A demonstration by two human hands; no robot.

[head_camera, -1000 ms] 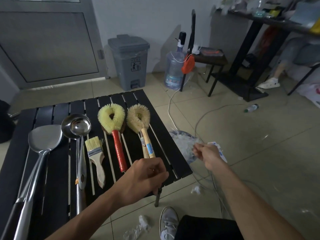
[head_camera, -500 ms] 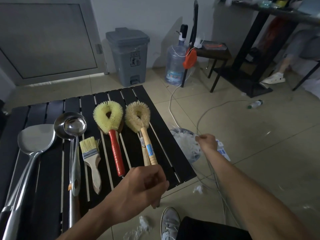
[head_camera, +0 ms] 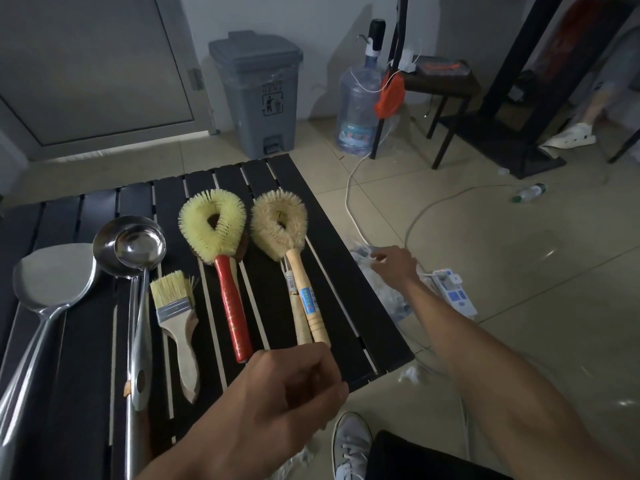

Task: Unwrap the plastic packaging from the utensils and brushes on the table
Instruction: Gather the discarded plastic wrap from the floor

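Note:
On the black slatted table (head_camera: 346,306) lie a steel spatula (head_camera: 52,278), two nested ladles (head_camera: 138,244), a small paint brush (head_camera: 173,303), a red-handled scrub brush (head_camera: 214,226) and a wooden-handled scrub brush (head_camera: 278,226) with a second wooden handle beside it. None shows wrapping that I can make out. My left hand (head_camera: 287,393) is curled at the near ends of the wooden handles. My right hand (head_camera: 394,268) reaches off the table's right edge, fingers apart over a heap of clear plastic packaging (head_camera: 384,292) on the floor.
A grey pedal bin (head_camera: 258,88) and a water jug (head_camera: 356,109) stand beyond the table. A power strip (head_camera: 453,289) and cables lie on the floor by the heap. Plastic scraps (head_camera: 410,372) and my shoe (head_camera: 351,441) are near the table corner.
My right hand moved down and left over the plastic heap and its fingers spread. My left hand stayed at the handle ends. The view tilted slightly.

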